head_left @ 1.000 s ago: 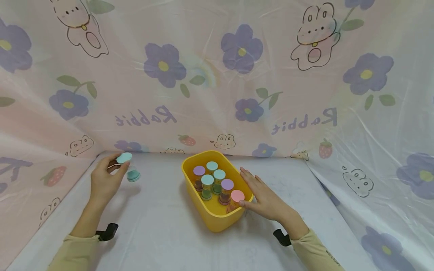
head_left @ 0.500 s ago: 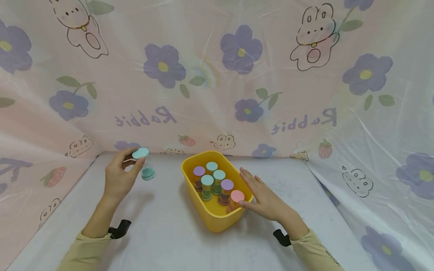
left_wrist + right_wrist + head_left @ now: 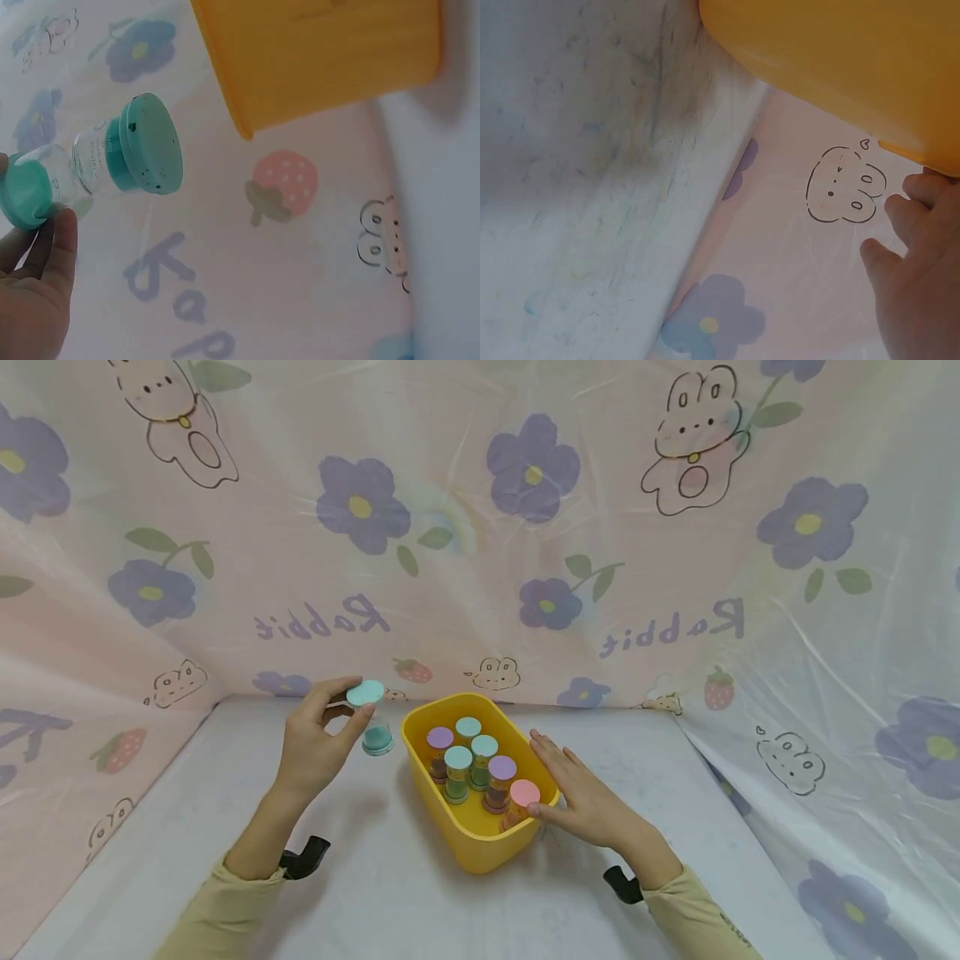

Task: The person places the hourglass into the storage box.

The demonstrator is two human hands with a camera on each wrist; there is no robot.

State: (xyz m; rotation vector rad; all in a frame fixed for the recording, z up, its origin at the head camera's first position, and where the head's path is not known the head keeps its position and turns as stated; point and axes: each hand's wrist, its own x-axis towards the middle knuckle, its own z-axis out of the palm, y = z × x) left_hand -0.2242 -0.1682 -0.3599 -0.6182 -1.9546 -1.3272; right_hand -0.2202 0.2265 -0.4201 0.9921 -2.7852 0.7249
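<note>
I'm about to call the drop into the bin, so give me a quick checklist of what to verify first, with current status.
1. Left hand pinches the teal-capped jar by its top cap: ok.
2. Jar lifted off the table: ok.
3. Jar over the yellow bin: not ok, it hangs just left of the rim.
4. Right hand rests on the bin's right rim, steadying it: ok.
5. Free spot in the bin: ok, bare floor shows at the near end, in front of the six jars.
6. Jar lid tight: cannot tell.
</note>
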